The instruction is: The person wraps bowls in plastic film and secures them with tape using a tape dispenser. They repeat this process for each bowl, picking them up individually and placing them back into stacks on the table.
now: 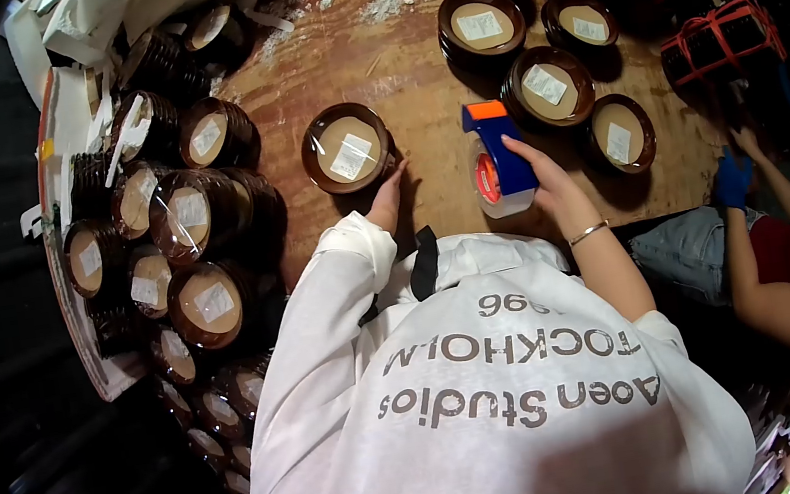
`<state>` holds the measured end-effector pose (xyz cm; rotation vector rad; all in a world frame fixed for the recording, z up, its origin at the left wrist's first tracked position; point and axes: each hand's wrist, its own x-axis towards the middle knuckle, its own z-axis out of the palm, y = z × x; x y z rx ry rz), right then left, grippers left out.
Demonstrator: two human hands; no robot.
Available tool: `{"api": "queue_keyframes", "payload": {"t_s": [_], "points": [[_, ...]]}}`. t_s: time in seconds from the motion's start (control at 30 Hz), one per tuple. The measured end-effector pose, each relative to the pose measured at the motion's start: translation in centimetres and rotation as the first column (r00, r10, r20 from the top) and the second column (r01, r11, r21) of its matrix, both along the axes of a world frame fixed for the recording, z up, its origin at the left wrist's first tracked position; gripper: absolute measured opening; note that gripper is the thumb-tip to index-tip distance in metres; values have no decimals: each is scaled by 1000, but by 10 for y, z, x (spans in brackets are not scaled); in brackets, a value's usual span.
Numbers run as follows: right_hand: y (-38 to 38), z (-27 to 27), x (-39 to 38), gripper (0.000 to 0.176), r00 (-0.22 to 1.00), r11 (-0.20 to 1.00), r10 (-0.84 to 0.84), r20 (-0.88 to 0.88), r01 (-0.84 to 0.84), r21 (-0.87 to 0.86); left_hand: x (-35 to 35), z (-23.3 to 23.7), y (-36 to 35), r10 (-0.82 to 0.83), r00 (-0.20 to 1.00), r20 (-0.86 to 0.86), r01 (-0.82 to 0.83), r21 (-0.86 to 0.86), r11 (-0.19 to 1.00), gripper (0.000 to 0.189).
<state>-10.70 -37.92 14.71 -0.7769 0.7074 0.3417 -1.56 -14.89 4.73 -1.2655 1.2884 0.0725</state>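
Observation:
A stack of brown glazed bowls stands on the wooden table in front of me, wrapped in shiny clear film. Its top carries a tan round face with a white label. My left hand is at the near right side of this stack, touching it; some of its fingers are hidden behind the bowls. In my right hand is a blue tape dispenser with an orange top edge and a roll of clear tape. The dispenser is held upright, apart from the bowls.
More labelled bowl stacks stand at the back right, and many wrapped ones crowd the left side. White packing scraps lie at the back left. A red-tied bundle is at the right. Nearby is another person's blue-gloved hand.

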Motion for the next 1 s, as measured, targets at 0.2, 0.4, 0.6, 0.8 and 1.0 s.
{"api": "queue_keyframes", "payload": {"t_s": [0.2, 0.4, 0.6, 0.8, 1.0], "points": [[19, 5, 1, 29, 976, 965, -205, 76, 189, 180, -7, 10, 10, 37, 984, -174, -38, -3, 999, 43], [24, 1, 4, 32, 971, 960, -164, 174, 117, 255, 18, 80, 3, 137, 659, -739, -661, -483, 574, 34], [35, 5, 2, 34, 983, 942, -131, 128, 84, 324, 124, 79, 59, -34, 776, -630, -581, -694, -426, 51], [34, 17, -1, 39, 986, 953, -73, 149, 25, 301, 141, 33, 87, -422, -462, -780, -583, 626, -518, 69], [33, 20, 4, 40, 988, 984, -54, 145, 28, 178, 82, 57, 81, -648, -275, -710, -352, 701, -620, 64]]}}
